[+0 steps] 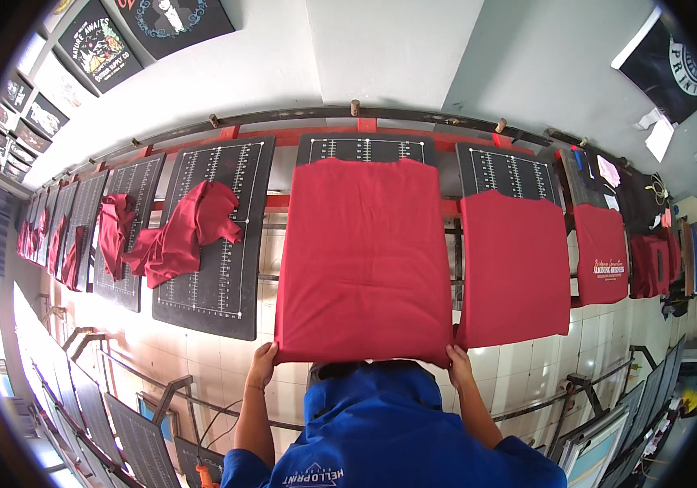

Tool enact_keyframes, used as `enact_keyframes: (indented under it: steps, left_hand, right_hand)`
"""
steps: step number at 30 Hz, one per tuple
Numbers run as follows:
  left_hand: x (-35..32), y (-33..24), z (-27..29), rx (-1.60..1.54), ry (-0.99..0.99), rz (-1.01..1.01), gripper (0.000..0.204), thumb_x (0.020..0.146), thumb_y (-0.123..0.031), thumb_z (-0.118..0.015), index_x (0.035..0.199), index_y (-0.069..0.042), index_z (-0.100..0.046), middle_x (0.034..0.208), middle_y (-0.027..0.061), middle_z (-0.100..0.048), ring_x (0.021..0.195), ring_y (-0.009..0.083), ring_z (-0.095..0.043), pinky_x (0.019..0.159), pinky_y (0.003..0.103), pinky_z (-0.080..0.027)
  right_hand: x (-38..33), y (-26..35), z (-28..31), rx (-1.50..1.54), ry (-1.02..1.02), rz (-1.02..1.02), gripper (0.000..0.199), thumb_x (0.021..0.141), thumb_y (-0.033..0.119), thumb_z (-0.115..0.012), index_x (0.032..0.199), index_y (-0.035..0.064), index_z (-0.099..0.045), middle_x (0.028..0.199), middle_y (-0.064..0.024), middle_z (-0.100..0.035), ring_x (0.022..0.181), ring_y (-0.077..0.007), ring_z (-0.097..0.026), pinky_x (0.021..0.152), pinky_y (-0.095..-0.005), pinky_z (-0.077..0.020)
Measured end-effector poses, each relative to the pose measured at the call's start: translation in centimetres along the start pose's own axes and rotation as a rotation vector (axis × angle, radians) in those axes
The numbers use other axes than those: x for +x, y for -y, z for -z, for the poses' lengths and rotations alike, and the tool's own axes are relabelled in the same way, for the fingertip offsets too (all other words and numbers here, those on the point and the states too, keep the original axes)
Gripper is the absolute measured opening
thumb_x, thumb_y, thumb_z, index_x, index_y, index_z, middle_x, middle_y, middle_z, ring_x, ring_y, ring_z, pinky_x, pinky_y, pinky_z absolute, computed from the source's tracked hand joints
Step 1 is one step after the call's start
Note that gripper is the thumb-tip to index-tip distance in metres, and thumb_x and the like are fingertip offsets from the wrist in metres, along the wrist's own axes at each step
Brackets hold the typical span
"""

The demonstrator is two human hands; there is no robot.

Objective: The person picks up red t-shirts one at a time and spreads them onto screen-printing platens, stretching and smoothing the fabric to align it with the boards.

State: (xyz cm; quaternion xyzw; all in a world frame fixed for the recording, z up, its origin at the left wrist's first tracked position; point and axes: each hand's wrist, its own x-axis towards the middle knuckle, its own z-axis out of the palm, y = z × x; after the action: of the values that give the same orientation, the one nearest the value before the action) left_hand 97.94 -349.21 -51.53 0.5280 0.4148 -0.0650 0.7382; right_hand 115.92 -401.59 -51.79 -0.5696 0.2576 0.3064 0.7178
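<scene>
Both arms reach forward, left hand (262, 363) and right hand (460, 366) gripping.

Roughly eight red shirts (363, 260), boards (217, 236).

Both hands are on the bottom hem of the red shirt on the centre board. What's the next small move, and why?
Probably let go: the left hand and right hand grip the hem corners, and the red shirt already lies flat and square over the black printing board, like the dressed board beside it.
</scene>
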Motion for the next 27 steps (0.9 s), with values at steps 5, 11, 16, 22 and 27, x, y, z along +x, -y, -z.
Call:
enact_keyframes:
  steps: [5, 11, 16, 22, 27]
  left_hand:
    - [-3.2, 2.8, 0.9, 0.279, -0.129, 0.033, 0.029, 0.104, -0.029, -0.059, 0.091, -0.004, -0.066, 0.077, -0.0052, -0.055, 0.071, 0.0074, -0.047, 0.067, 0.026, -0.04]
    - [-3.1, 8.3, 1.5, 0.483, -0.252, 0.117, 0.031, 0.099, -0.031, -0.063, 0.093, -0.001, -0.069, 0.075, 0.0018, -0.061, 0.075, 0.0121, -0.055, 0.069, 0.032, -0.045]
    - [-2.9, 11.8, 3.9, 0.761, -0.334, -0.028, 0.031, 0.095, -0.029, -0.067, 0.1, 0.001, -0.07, 0.089, 0.0159, -0.07, 0.085, 0.0271, -0.068, 0.079, 0.04, -0.052]
    - [-2.6, -12.7, -9.1, 0.848, -0.282, -0.643, 0.009, 0.093, -0.005, -0.06, 0.088, 0.002, -0.061, 0.084, 0.0179, -0.064, 0.079, 0.034, -0.063, 0.071, 0.042, -0.05]
    - [10.5, -22.1, -18.2, 1.05, -0.239, -0.976, 0.031, 0.091, -0.008, -0.065, 0.12, -0.001, -0.061, 0.114, 0.0174, -0.059, 0.105, 0.0383, -0.055, 0.093, 0.048, -0.046]
  right_hand:
    - [-3.6, -4.0, 3.4, -0.168, -0.154, -0.17, 0.019, 0.097, 0.032, -0.068, 0.106, 0.0162, -0.067, 0.109, 0.0039, -0.068, 0.106, -0.0124, -0.057, 0.092, -0.0364, -0.0411]
    - [-5.8, -8.2, 4.2, -0.231, -0.362, -0.269, 0.026, 0.09, 0.033, -0.073, 0.108, 0.0159, -0.068, 0.103, 0.0031, -0.065, 0.105, -0.0142, -0.056, 0.086, -0.0365, -0.0421]
    - [-6.2, -10.6, 2.6, -0.147, -0.54, -0.341, 0.037, 0.09, 0.031, -0.071, 0.12, 0.0084, -0.069, 0.099, -0.0036, -0.066, 0.104, -0.0172, -0.058, 0.081, -0.0375, -0.0456]
    - [-2.1, 7.6, -8.9, -0.743, -0.378, 0.538, 0.02, 0.099, 0.012, -0.061, 0.111, -0.0017, -0.068, 0.094, -0.011, -0.07, 0.086, -0.0204, -0.067, 0.076, -0.0339, -0.0516]
    - [9.4, 20.7, -20.3, -1.16, -0.195, 1.222, 0.038, 0.093, 0.012, -0.067, 0.13, 0.0029, -0.061, 0.123, -0.0159, -0.067, 0.107, -0.0339, -0.063, 0.094, -0.0433, -0.0492]
